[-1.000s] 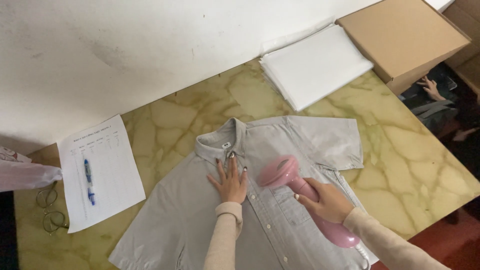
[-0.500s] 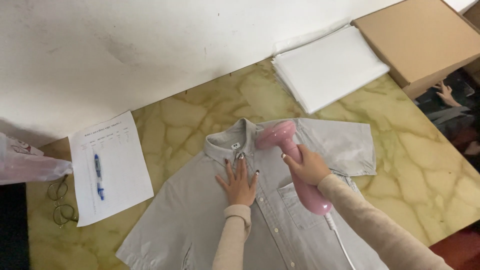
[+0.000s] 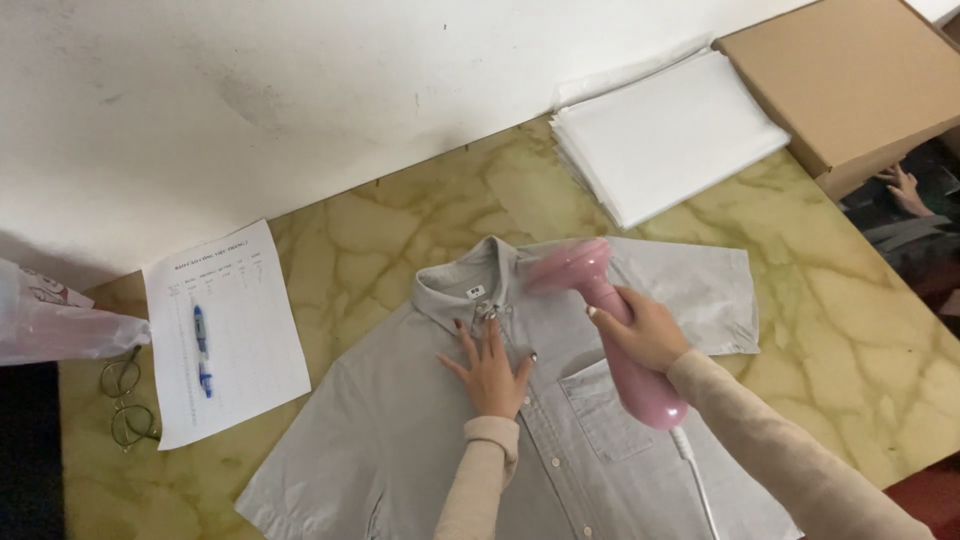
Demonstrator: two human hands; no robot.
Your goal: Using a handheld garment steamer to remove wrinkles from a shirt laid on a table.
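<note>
A light grey short-sleeved shirt (image 3: 400, 430) lies flat, buttoned, on a yellow-green marbled table (image 3: 840, 300). My left hand (image 3: 492, 372) presses palm down on the shirt's front, just below the collar, fingers spread. My right hand (image 3: 640, 330) grips the handle of a pink handheld garment steamer (image 3: 610, 310). The steamer's head is blurred and rests at the shirt's collar and right shoulder. A white cord runs from its base toward me.
A printed sheet (image 3: 225, 330) with a blue pen (image 3: 202, 345) lies left of the shirt, with eyeglasses (image 3: 125, 400) and a plastic bag (image 3: 50, 325) further left. A stack of white sheets (image 3: 665, 135) and a cardboard box (image 3: 850, 75) sit far right. Another person's hand (image 3: 905, 185) shows beyond the table.
My right hand has carried the steamer from the chest area up to the collar and shoulder. My left hand stays pressed flat on the shirt.
</note>
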